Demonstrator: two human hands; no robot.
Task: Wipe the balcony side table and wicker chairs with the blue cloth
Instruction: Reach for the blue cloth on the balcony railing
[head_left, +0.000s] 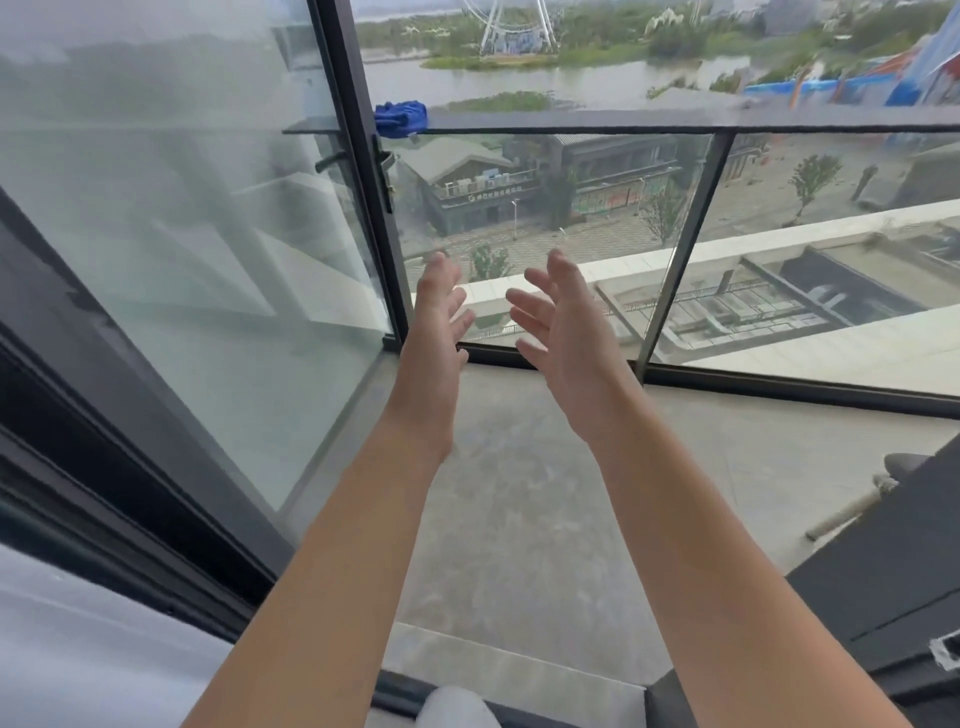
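both hands reach forward, left hand (436, 312) and right hand (558, 317) with fingers spread wide, holding nothing; the blue cloth (400, 119) sits bunched on the railing (571, 121), well beyond them

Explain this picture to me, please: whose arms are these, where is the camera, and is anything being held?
There is no machine here: a person wears one wide-angle camera on the head, looking forward and down, so you see their own bare arms. The left hand and right hand are raised side by side, fingers spread, holding nothing. They stand over a grey balcony floor behind a glass railing. The blue cloth for wiping lies bunched on the railing's top bar, near the open glass door, untouched. At the right edge, a dark piece of furniture shows partly; I cannot tell what it is.
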